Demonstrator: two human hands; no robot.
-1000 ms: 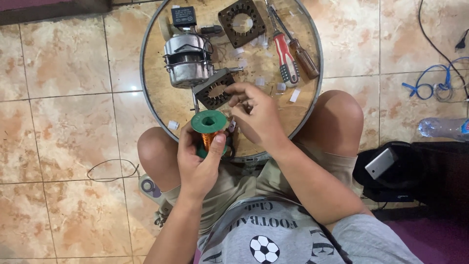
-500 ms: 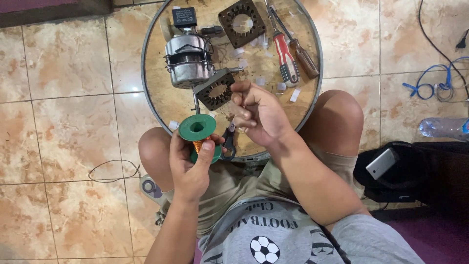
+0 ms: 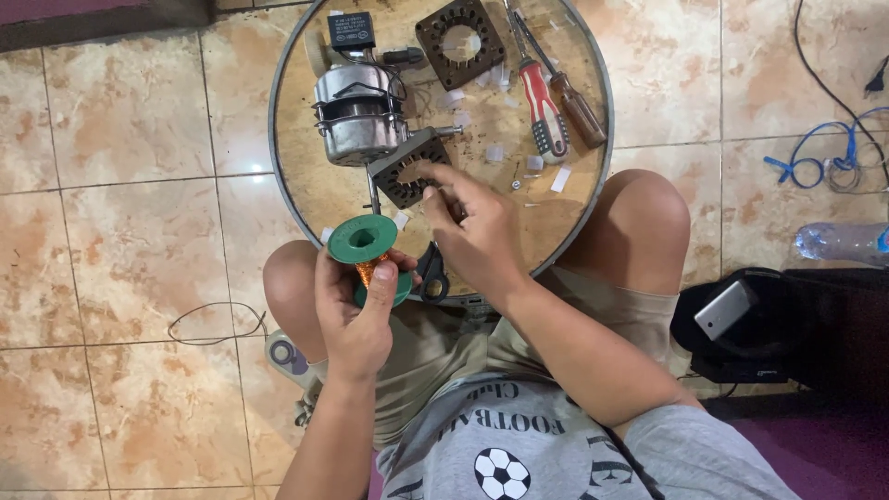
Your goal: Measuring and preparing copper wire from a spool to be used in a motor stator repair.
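The left hand (image 3: 352,319) has its grip closed around a green plastic spool of copper wire (image 3: 369,259), held above the near edge of the round wooden desk (image 3: 306,176), its axis tilted so one flange faces up and away. To the right, the right hand (image 3: 477,231) hovers with fingers loosely curled, pinching nothing visible, just beside a dark square laminated stator core (image 3: 407,167) lying flat.
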